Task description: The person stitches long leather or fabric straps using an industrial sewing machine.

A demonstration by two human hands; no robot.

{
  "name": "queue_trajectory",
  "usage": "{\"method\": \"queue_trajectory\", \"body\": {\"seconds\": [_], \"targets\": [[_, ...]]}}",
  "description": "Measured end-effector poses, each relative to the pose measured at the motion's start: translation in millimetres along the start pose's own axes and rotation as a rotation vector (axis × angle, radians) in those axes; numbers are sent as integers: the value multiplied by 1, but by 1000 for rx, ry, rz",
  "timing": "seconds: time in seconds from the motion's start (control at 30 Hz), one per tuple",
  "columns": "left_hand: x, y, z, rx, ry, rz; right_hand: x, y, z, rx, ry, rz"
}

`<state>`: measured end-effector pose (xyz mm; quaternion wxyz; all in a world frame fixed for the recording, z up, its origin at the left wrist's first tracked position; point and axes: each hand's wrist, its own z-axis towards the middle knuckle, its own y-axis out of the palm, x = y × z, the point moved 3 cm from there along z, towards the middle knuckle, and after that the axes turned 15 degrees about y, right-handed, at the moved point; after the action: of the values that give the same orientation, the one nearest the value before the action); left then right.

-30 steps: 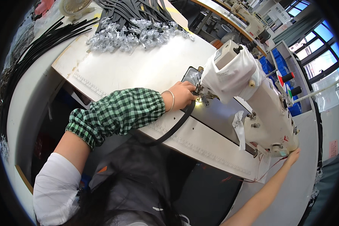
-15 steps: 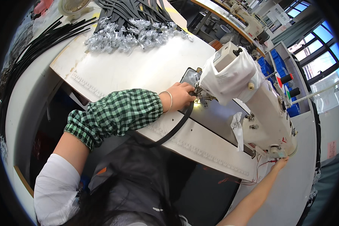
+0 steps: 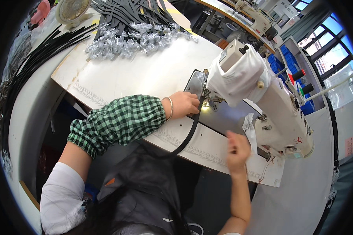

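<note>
A long black strap [image 3: 191, 131] runs from under the needle area of the white sewing machine [image 3: 276, 105] down over the table's front edge to my lap. My left hand [image 3: 184, 105], with a bracelet and a green checked oversleeve, lies beside the needle. Its fingers are closed on the strap near its upper end. My right hand [image 3: 238, 149] hangs over the front right of the machine bed, apart from the strap. Its fingers are curled and a bit blurred; a small dark bit shows among them, too unclear to name.
Black straps with clear plastic-wrapped ends [image 3: 141, 37] are heaped at the back of the table [image 3: 106, 76]. More thin black strips [image 3: 47, 55] lie at the left beside a small fan [image 3: 72, 11]. A white cloth [image 3: 250, 127] hangs on the machine; thread spools [image 3: 298, 74] stand behind.
My right hand has moved left from the machine's base at the far right to the front of the bed. My left hand has drawn back slightly from the needle.
</note>
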<state>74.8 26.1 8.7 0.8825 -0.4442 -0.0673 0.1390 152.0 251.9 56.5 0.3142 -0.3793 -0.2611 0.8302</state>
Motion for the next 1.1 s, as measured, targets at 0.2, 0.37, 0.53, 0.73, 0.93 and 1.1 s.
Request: {"method": "queue_trajectory", "body": {"seconds": [0.2, 0.37, 0.53, 0.73, 0.93, 1.1], "targets": [[3, -4, 3, 1, 18, -18, -48, 61, 12, -406, -291, 27], [-28, -9, -2, 6, -55, -140, -41, 69, 14, -349, -324, 62], [-118, -9, 5, 242, -647, 39, -45, 71, 18, -364, -304, 75], [-155, 37, 60, -318, -988, -12, -17, 65, 19, -352, 73, 467], [-177, 56, 56, -145, -732, -25, -23, 65, 8, -332, 26, 412], [-179, 33, 29, 767, -861, -801, -6, 61, 0, -250, 152, 456]]}}
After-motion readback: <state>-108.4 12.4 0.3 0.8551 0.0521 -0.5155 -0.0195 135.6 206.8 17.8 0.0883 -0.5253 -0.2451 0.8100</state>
